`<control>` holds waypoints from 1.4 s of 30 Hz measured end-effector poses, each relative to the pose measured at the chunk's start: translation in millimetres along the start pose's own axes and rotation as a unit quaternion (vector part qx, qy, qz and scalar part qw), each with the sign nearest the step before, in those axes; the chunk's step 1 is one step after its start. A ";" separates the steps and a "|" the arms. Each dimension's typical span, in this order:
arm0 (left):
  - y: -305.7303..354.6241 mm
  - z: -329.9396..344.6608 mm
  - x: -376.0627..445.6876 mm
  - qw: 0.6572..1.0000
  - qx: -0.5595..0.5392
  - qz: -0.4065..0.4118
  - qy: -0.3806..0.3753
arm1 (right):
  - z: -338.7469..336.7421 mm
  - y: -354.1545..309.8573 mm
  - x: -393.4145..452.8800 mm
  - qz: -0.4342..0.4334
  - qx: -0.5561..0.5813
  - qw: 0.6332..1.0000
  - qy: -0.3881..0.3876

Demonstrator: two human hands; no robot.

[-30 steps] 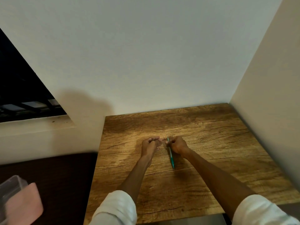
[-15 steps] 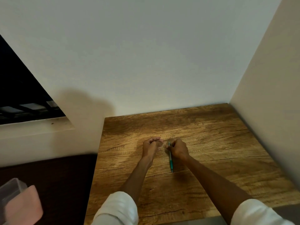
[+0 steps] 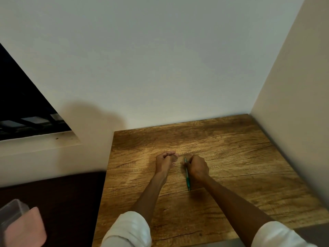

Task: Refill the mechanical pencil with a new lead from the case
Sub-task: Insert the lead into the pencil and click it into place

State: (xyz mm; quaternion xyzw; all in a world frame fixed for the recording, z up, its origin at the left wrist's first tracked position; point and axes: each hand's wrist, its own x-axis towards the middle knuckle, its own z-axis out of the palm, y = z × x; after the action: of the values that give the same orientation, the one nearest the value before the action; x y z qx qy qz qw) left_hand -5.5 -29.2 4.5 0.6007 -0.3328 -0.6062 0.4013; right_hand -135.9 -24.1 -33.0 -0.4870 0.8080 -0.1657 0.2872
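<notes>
Head view: right hand [image 3: 197,167] hides pencil [image 3: 187,179] top; left hand's [image 3: 164,162] contents unclear.

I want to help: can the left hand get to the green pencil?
Probably yes. The left hand is right beside the pencil, with only bare table between, though the right hand already holds it.

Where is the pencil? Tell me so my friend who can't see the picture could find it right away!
Find the wooden table in the corner of the white walls. Two hands meet near its middle; the right hand grips the mechanical pencil. It is the only green thing there, a thin stick pointing back toward the person, beside the closed left hand.
</notes>
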 end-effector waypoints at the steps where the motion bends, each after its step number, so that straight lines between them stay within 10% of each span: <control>1: -0.1 1.3 0.0 1.000 0.001 0.001 -0.003 | -1.3 1.0 0.2 -0.001 0.005 1.000 0.003; 9: -0.1 10.8 -3.3 1.000 0.003 0.004 -0.014 | -47.7 30.5 21.1 -0.016 0.047 0.996 0.070; 42: 0.0 22.8 -16.3 1.000 -0.004 0.025 0.012 | -52.5 43.8 11.4 -0.113 -0.094 0.987 -0.064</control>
State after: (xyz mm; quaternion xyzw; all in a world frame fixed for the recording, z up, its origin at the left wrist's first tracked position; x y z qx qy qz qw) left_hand -28.8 -16.5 13.3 0.5979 -0.3407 -0.5901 0.4222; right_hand -203.2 -14.2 -19.5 -0.6096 0.7397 -0.0893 0.2706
